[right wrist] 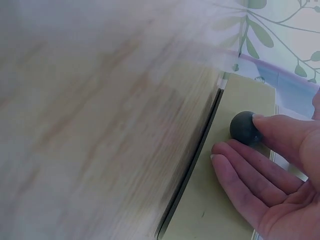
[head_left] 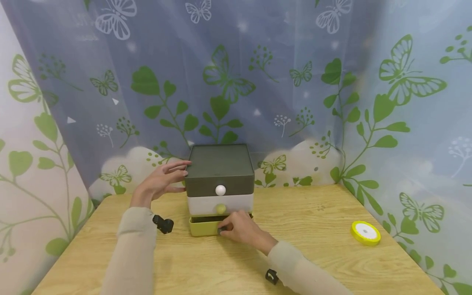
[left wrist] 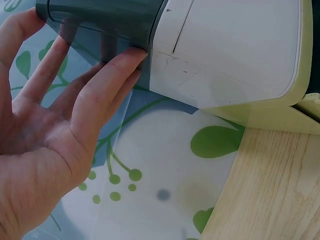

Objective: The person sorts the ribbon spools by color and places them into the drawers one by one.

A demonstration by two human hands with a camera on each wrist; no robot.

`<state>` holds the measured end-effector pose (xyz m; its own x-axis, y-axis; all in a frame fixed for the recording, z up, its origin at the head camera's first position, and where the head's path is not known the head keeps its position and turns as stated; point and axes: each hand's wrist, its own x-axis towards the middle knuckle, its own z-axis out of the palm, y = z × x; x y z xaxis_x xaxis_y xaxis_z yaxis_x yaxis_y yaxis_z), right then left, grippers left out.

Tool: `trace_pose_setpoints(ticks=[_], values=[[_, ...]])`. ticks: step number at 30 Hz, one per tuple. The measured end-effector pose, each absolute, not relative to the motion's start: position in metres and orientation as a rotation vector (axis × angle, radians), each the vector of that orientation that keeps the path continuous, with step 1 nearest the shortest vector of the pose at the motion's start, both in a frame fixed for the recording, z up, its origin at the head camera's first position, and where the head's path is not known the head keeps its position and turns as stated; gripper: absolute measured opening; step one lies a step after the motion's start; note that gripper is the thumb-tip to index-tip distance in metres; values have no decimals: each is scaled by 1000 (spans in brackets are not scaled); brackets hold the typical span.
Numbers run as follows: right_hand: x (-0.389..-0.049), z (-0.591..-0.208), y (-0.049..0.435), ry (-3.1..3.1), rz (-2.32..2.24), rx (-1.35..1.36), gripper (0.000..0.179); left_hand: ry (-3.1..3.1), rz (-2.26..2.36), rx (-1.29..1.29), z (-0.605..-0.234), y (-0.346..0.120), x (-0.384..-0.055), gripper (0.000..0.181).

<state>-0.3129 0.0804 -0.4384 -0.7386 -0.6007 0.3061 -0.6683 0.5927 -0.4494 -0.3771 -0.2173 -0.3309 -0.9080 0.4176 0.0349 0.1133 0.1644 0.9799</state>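
A small drawer unit with three stacked drawers stands on the wooden table. The top drawer (head_left: 200, 187) is dark green-grey with a white knob (head_left: 220, 190). Below it is a white drawer (head_left: 200, 205) with a yellow-green knob (head_left: 221, 209). The bottom yellow-green drawer (head_left: 203, 229) juts forward, with a dark gap above its front. My right hand (head_left: 245, 231) pinches this drawer's dark round knob (right wrist: 243, 128) between thumb and fingers. My left hand (head_left: 158, 184) rests fairly straight fingertips against the unit's left side, at the dark top section (left wrist: 110, 20).
A yellow-rimmed roll with a white round face (head_left: 365, 233) lies on the table (head_left: 313, 262) at the right. Curtains (head_left: 236, 82) with butterflies and leaves hang behind the unit and along both sides.
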Motion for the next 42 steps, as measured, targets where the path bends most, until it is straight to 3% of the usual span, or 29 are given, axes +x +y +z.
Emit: trace_pose_setpoints(ticks=[42], values=[[-285,-433,89,-2825,876,1061,16,2202,1810,499,-329,-216,-376,58]])
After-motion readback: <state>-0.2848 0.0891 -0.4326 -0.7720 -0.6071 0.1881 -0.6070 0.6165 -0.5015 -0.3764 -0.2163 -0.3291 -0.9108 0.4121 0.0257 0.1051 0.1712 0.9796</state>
